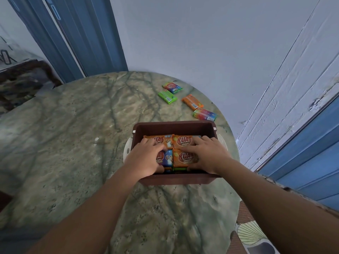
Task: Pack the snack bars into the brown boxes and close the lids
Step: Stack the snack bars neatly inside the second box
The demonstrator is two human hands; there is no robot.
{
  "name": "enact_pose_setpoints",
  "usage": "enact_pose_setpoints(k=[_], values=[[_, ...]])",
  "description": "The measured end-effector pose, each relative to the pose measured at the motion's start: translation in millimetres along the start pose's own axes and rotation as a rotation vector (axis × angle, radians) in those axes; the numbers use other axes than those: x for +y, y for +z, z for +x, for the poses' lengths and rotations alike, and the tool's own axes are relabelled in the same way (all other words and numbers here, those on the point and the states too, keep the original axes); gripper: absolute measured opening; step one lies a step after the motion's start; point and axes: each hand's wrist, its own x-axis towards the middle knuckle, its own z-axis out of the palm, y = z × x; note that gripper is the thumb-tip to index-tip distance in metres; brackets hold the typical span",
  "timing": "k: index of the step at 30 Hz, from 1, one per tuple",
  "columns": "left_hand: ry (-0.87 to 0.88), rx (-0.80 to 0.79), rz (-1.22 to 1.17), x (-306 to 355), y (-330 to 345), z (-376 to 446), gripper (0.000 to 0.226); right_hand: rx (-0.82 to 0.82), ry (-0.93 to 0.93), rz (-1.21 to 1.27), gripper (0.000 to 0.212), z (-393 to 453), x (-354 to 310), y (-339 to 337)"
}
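Observation:
An open brown box (172, 126) stands on the marble table, right of centre. Several orange snack bars (183, 141) lie packed inside it in two rows. Both my hands are in the box. My left hand (146, 158) rests with curled fingers on the near left bar, a purple and blue one (166, 158). My right hand (207, 154) lies flat with spread fingers over the near right orange bar (183, 158). Whether either hand grips a bar cannot be told. Beyond the box lie loose bars: a multicoloured one (172, 87), a green one (167, 96), an orange one (192, 102) and a rainbow one (205, 114).
The round green marble table (77, 136) ends close to the pale wall at the back and right. White handles (128, 149) stick out at the box's sides. A blue door frame (88, 33) stands at the back left, dark furniture (22, 79) at the far left.

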Motion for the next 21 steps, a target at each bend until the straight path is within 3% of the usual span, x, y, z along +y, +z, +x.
enact_pose_setpoints(k=[3, 5, 8, 10, 11, 13, 15, 17, 19, 21], values=[[0.002, 0.000, 0.004, 0, 1, 0, 0.068, 0.007, 0.001, 0.015, 0.077, -1, -1, 0], [0.011, 0.042, -0.022, 1, 2, 0, 0.068, 0.097, 0.046, 0.119, 0.077, -3, -1, 0], [-0.002, 0.307, -0.046, -1, 6, -2, 0.066, 0.348, 0.182, 0.254, 0.066, -6, 0, 2], [-0.114, 0.529, -0.012, -6, 8, 1, 0.061, 0.439, 0.307, 0.259, 0.060, -5, 2, 3], [-0.211, 0.561, -0.012, -10, 6, 4, 0.061, 0.446, 0.376, 0.271, 0.062, -4, 2, 1], [-0.413, 0.444, -0.063, -23, 7, 14, 0.069, 0.371, 0.537, 0.346, 0.071, 0, 5, -2], [-0.508, 0.268, -0.258, -34, 6, 23, 0.078, 0.243, 0.674, 0.492, 0.073, 7, 13, -2], [-0.517, 0.227, -0.440, -39, 6, 31, 0.073, 0.205, 0.719, 0.618, 0.053, 12, 21, 0], [-0.520, 0.243, -0.392, -40, 6, 36, 0.061, 0.245, 0.718, 0.670, 0.028, 15, 26, 2], [-0.536, 0.250, -0.287, -41, 6, 41, 0.051, 0.270, 0.704, 0.649, 0.017, 16, 28, 3]])
